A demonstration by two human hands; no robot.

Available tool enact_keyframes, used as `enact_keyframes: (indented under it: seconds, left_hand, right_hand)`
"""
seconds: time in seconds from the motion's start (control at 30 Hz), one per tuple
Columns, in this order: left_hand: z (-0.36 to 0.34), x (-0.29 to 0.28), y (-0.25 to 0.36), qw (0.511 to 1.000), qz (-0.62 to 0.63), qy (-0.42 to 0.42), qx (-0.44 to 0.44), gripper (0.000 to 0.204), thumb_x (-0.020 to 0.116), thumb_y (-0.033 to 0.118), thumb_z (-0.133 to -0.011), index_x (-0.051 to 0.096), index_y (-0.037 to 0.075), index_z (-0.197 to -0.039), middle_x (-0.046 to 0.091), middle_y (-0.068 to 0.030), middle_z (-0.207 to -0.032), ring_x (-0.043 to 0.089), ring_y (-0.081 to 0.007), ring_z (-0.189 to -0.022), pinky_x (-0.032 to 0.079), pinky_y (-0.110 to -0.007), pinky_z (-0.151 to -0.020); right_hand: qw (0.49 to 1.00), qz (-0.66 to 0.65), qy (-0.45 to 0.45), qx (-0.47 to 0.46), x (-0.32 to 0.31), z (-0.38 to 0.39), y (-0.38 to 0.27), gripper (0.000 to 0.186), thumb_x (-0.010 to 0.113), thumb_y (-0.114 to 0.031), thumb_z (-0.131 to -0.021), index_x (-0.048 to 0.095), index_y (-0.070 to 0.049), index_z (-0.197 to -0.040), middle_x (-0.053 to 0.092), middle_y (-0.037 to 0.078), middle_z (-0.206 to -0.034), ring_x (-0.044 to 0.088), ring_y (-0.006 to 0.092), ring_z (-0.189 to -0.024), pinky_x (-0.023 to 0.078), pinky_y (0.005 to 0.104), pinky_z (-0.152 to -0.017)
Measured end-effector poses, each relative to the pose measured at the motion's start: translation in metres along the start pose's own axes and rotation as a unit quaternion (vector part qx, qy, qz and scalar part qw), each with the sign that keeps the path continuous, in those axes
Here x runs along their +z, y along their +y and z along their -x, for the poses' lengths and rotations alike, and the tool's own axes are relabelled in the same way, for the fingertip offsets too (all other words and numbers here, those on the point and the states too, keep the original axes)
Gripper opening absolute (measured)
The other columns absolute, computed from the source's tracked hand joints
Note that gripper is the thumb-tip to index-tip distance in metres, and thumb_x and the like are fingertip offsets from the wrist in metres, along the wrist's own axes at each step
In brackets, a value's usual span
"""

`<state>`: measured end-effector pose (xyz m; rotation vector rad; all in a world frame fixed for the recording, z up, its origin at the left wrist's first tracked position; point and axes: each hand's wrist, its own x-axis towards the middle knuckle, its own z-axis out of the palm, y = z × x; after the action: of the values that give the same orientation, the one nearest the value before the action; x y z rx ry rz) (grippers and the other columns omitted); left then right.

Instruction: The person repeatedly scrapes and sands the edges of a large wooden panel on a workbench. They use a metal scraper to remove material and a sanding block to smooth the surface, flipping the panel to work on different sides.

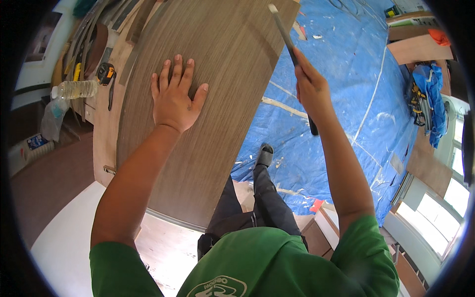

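The wood-grain panel (222,114) lies on the surface (105,138). The left hand (175,101) rests flat on it, fingers spread, grasping nothing; the right hand (311,91) is closed around a long file-like tool (283,34). Probably edge smoothing is in hand; a stroke needs the panel steady.

Panel (237,99) between hands (178,106) passable; long tool (283,30) blocks far right corner; tape measure (105,74), bottle (76,89) obstruct left.

L hand (177,101) on brn panel (217,106)

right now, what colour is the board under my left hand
The wood-grain board is greyish brown with fine streaks, clearest in the head view.
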<state>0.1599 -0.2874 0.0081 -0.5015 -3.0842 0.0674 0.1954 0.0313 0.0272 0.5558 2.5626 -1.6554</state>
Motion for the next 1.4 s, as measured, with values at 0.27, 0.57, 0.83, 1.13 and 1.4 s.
enact_keyframes:
  seconds: [0.27,0.57,0.83,1.13,1.4]
  left_hand:
    - [-0.005,0.001,0.006,1.0,0.004,0.004,0.001,0.068,0.042,0.055,-0.104,0.037,0.018,-0.161,0.029,-0.0088,-0.169,0.018,-0.0304,-0.159,0.008,-0.054,-0.129]
    - [-0.004,-0.002,0.002,1.0,0.021,-0.005,-0.004,0.068,0.047,0.052,-0.103,0.038,0.018,-0.16,0.029,-0.0082,-0.169,0.02,-0.0311,-0.158,0.009,-0.053,-0.129]
    - [-0.008,0.003,0.004,1.0,-0.003,0.003,-0.006,0.068,0.046,0.053,-0.101,0.037,0.022,-0.161,0.029,-0.0054,-0.17,0.02,-0.0287,-0.157,0.01,-0.051,-0.129]
    - [-0.006,0.004,0.004,1.0,-0.004,0.003,-0.01,0.068,0.045,0.053,-0.102,0.036,0.02,-0.161,0.029,-0.0068,-0.169,0.021,-0.0305,-0.157,0.01,-0.052,-0.129]
    - [-0.003,0.0,0.002,1.0,-0.008,-0.001,-0.011,0.068,0.045,0.054,-0.103,0.038,0.019,-0.161,0.029,-0.0074,-0.17,0.022,-0.0311,-0.157,0.011,-0.052,-0.128]
  right_hand:
    - [0.999,0.028,-0.006,0.032,-0.015,0.112,0.034,0.051,0.052,-0.001,-0.105,0.055,-0.02,-0.152,0.054,-0.001,-0.083,0.051,0.0098,-0.076,0.047,0.0238,-0.071]
    - [0.986,0.132,-0.069,-0.079,-0.012,0.081,0.051,0.065,0.054,0.005,-0.097,0.053,-0.029,-0.152,0.065,0.017,-0.088,0.065,0.0354,-0.078,0.053,0.04,-0.074]
    - [0.99,0.063,-0.07,-0.108,-0.008,-0.036,0.034,0.068,0.053,0.005,-0.094,0.049,-0.024,-0.155,0.066,0.025,-0.089,0.067,0.0412,-0.078,0.055,0.0418,-0.076]
    - [0.981,0.116,-0.087,-0.128,-0.011,-0.005,0.038,0.069,0.049,0.01,-0.093,0.051,-0.022,-0.154,0.066,0.027,-0.089,0.067,0.0381,-0.076,0.055,0.0393,-0.077]
    - [0.971,0.129,-0.091,-0.177,-0.019,0.045,0.059,0.066,0.051,0.009,-0.095,0.051,-0.023,-0.154,0.068,0.023,-0.089,0.068,0.0313,-0.075,0.055,0.0351,-0.076]
